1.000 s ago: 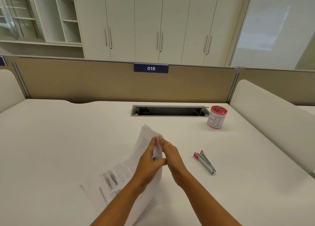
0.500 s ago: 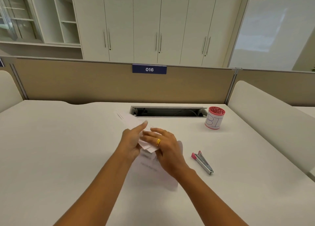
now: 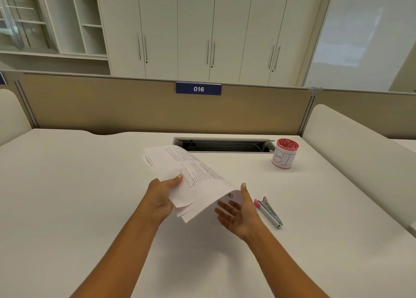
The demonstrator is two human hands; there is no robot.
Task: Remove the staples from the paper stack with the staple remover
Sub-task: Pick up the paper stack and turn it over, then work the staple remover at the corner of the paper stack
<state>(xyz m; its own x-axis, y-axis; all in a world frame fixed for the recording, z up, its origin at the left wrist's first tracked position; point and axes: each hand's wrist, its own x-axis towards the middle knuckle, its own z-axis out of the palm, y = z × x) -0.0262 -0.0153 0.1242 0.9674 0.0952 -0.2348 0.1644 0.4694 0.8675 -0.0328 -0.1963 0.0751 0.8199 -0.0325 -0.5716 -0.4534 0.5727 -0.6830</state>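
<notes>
A stack of printed white paper is lifted off the white desk at its middle. My left hand grips the stack's near left edge, thumb on top. My right hand is palm up with straight fingers under the stack's right corner, thumb raised beside the edge. The staple remover, silver with a pink end, lies on the desk just right of my right hand, untouched. No staple shows in the stack from here.
A red mesh cup with a white label stands at the back right. A cable slot opens in the desk behind the paper. A tan partition bounds the far edge, and a white side panel rises on the right.
The stack was bunched between both hands and is now spread flat and raised. My right hand turned palm up under its right corner, and my left hand shifted to the near left edge.
</notes>
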